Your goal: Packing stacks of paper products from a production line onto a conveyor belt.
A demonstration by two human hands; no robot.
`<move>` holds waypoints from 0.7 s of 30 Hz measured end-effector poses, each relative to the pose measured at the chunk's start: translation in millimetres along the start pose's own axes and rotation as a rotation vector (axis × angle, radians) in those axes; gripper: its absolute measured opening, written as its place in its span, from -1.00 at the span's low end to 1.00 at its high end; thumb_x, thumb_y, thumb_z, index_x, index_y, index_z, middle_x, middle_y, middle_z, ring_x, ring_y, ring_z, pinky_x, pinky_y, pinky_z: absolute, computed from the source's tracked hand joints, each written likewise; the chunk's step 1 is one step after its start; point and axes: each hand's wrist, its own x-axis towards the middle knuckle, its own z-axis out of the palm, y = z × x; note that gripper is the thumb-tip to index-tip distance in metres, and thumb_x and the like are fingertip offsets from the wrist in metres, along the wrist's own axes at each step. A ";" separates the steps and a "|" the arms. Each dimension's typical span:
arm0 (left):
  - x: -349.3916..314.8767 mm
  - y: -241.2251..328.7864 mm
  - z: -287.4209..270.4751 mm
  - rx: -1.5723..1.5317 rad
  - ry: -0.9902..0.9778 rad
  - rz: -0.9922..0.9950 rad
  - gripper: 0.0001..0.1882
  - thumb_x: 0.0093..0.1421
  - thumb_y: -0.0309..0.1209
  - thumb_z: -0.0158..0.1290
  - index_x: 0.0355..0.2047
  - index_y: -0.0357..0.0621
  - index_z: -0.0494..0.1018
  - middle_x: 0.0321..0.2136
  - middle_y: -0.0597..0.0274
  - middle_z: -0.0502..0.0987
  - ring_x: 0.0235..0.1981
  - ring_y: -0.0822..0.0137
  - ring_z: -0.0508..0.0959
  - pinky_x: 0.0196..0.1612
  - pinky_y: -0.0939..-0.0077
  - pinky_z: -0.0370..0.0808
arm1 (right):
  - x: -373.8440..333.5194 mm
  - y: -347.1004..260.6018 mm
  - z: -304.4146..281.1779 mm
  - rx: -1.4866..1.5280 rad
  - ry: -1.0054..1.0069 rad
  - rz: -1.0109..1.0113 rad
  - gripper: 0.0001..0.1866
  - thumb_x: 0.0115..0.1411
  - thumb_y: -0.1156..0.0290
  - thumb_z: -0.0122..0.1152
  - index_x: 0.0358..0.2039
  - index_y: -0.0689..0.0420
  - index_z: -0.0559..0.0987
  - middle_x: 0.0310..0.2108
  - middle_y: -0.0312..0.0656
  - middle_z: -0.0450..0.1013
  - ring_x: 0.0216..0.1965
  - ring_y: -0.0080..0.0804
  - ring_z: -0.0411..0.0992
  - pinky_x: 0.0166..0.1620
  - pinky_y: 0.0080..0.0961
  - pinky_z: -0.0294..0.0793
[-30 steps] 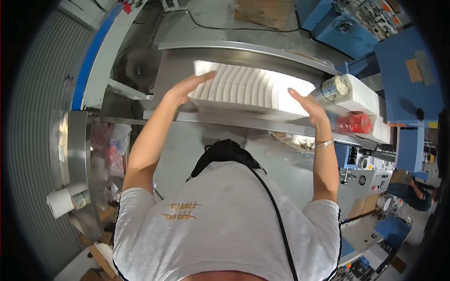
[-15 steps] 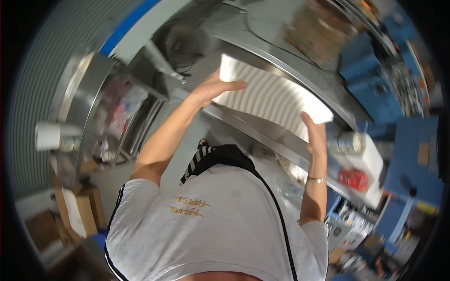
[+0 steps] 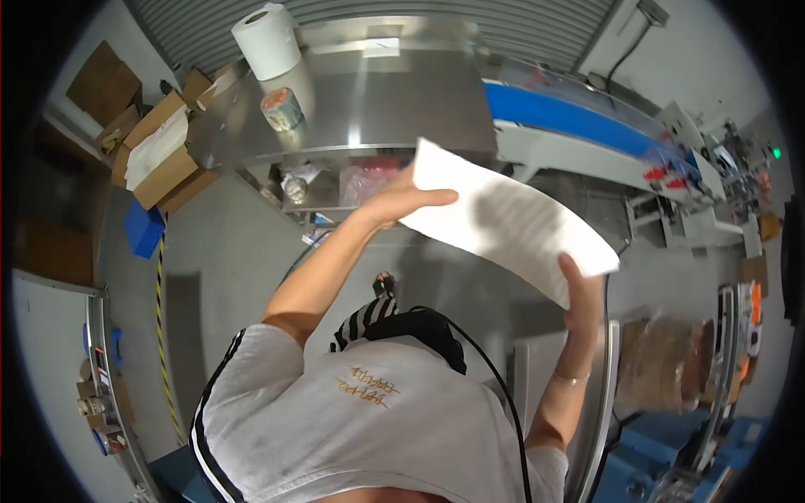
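A white rectangular sheet (image 3: 511, 220) hangs in the air in front of me, gently bowed, with a grey shadow across its middle. My left hand (image 3: 401, 201) grips its left end, thumb lying on the upper face and the other fingers hidden beneath. The opposite end is held by my right hand (image 3: 580, 289), its thumb over the near edge and its fingers mostly out of sight. Below and beyond the sheet shows grey floor, and it appears apart from the steel table (image 3: 402, 105) ahead.
On the table stand a large white roll (image 3: 267, 42) and a smaller printed roll (image 3: 282, 110). A blue conveyor belt (image 3: 570, 121) runs off to the right. Cardboard boxes (image 3: 159, 151) are at the left, and a cable (image 3: 495, 377) passes down my front.
My body has turned left, away from the long metal-edged bench, toward the steel table and conveyor. Both hands still hold the sheet, which has swung round with me.
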 end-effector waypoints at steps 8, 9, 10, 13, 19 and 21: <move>46.3 9.6 -183.6 -0.049 0.407 -0.131 -0.31 0.12 -0.14 0.10 0.14 -0.32 0.21 0.07 0.01 0.37 0.13 0.18 0.33 0.20 0.36 0.18 | 225.9 0.5 191.1 -0.066 -0.432 0.057 -0.49 0.08 0.16 0.30 -0.05 0.23 0.48 -0.14 -0.16 0.45 -0.11 -0.43 0.39 -0.04 -0.52 0.36; 54.5 -0.4 -203.1 -0.051 0.424 -0.133 -0.31 0.12 -0.14 0.10 0.14 -0.32 0.21 0.07 0.01 0.37 0.13 0.18 0.33 0.20 0.36 0.18 | 251.2 5.9 209.2 -0.065 -0.506 0.021 -0.46 0.07 0.11 0.30 -0.06 0.24 0.49 -0.13 -0.17 0.45 -0.09 -0.43 0.38 -0.02 -0.52 0.34; 65.2 -2.3 -213.9 -0.018 0.524 -0.263 -0.31 0.14 -0.11 0.06 0.16 -0.31 0.20 0.09 0.00 0.34 0.15 0.16 0.31 0.23 0.35 0.14 | 277.3 10.7 223.3 -0.067 -0.572 -0.015 -0.43 0.06 0.06 0.31 -0.06 0.24 0.50 -0.13 -0.17 0.45 -0.07 -0.42 0.36 -0.01 -0.53 0.32; 84.4 -19.7 -259.0 -0.250 0.392 -0.336 -0.22 0.15 0.05 -0.04 0.21 -0.26 0.14 0.19 -0.06 0.20 0.24 0.08 0.19 0.28 0.29 0.02 | 350.4 6.4 260.7 -0.457 -0.612 0.112 -0.14 -0.07 -0.24 0.25 0.00 0.30 0.46 -0.03 -0.09 0.39 0.02 -0.31 0.30 0.07 -0.39 0.25; 77.3 25.2 -255.6 0.910 0.489 -0.789 -0.15 -0.02 0.52 -0.34 -0.72 -0.12 0.29 -0.53 0.06 0.42 -0.46 0.22 0.45 -0.28 0.33 0.40 | 408.2 -33.6 326.7 -0.892 -0.770 0.120 -0.07 -0.05 -0.36 0.12 0.07 0.23 0.43 0.10 0.08 0.32 0.15 -0.07 0.26 0.14 -0.35 0.24; 75.7 30.8 -242.6 0.792 0.528 -0.802 -0.12 -0.02 0.51 -0.34 -0.65 -0.17 0.36 -0.54 0.10 0.44 -0.50 0.23 0.45 -0.36 0.34 0.40 | 423.3 -44.1 341.8 -1.036 -0.901 -0.080 -0.07 -0.04 -0.35 0.11 0.10 0.21 0.40 0.11 0.09 0.32 0.15 -0.05 0.26 0.15 -0.38 0.23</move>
